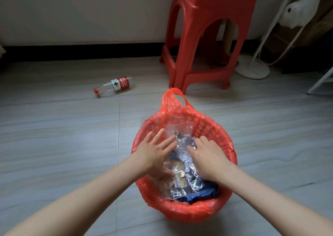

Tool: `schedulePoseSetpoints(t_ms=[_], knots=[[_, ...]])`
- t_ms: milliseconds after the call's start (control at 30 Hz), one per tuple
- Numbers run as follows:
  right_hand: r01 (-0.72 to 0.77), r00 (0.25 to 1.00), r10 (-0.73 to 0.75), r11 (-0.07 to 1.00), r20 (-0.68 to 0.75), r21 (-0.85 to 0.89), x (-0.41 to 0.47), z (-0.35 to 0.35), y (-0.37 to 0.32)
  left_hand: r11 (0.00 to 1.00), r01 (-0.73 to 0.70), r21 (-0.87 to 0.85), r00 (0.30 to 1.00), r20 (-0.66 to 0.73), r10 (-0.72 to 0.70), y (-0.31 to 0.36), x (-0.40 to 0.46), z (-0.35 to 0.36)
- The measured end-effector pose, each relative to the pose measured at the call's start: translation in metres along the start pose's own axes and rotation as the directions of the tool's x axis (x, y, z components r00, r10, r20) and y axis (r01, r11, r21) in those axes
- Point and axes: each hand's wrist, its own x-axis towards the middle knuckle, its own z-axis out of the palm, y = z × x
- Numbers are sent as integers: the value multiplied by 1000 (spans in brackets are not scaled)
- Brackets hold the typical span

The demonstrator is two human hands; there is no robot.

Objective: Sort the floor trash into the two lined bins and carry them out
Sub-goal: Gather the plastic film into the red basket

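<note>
Both hands, the left hand (155, 152) and the right hand (209, 156), are laid flat with fingers spread on 1 clear plastic bag (182, 165) inside 1 red-lined bin (183, 210), lower centre. 1 bottle (113, 86) is seen upper left on open floor (59, 127); 1 red stool (207, 37) stands just beyond the bin.

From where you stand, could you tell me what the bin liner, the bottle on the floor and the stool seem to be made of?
Bin liner: thin red plastic film, glossy, crinkled, semi-transparent, with the basket's holes showing through.
Bottle: clear, probably PET plastic, see-through body, red cap, printed red label.
Stool: moulded rigid red plastic, smooth and slightly shiny.
</note>
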Motion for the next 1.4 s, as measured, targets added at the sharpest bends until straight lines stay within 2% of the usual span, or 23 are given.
schedulePoseSetpoints(t_ms=[100, 200, 267, 433, 633, 800, 967, 1100, 1267, 1400], knots=[[68, 995, -78, 985, 56, 161, -3, -5, 3, 1000, 16, 6, 998, 57, -16, 3, 5, 4], [65, 960, -131, 964, 247, 258, -6, 0, 2, 998, 22, -62, 995, 102, -15, 5, 9, 7], [50, 924, -136, 970, 356, 239, -2, 7, -1, 982, 38, -184, 987, 161, -8, 5, 12, 9], [-31, 872, -95, 969, 481, 247, 23, 13, 2, 925, 96, -367, 935, 352, 42, 0, 22, 6], [-51, 791, -80, 979, 606, 196, 57, 40, -2, 906, 124, -404, 896, 438, 72, 5, 43, 18], [-57, 781, -64, 983, 622, 173, 72, 61, -9, 920, 142, -366, 896, 442, 38, 11, 61, 36], [-49, 828, -59, 983, 557, 178, 72, 68, -17, 916, 152, -372, 944, 328, -24, 17, 68, 60], [-78, 839, -58, 971, 541, 224, 69, 69, -12, 909, 151, -389, 938, 348, -7, 15, 60, 48], [-67, 871, -70, 964, 486, 259, 58, 68, -6, 881, 145, -450, 961, 275, -18, 10, 51, 30], [-53, 864, -117, 945, 489, 321, 51, 53, 4, 876, 130, -465, 974, 226, -25, 13, 39, 27]])
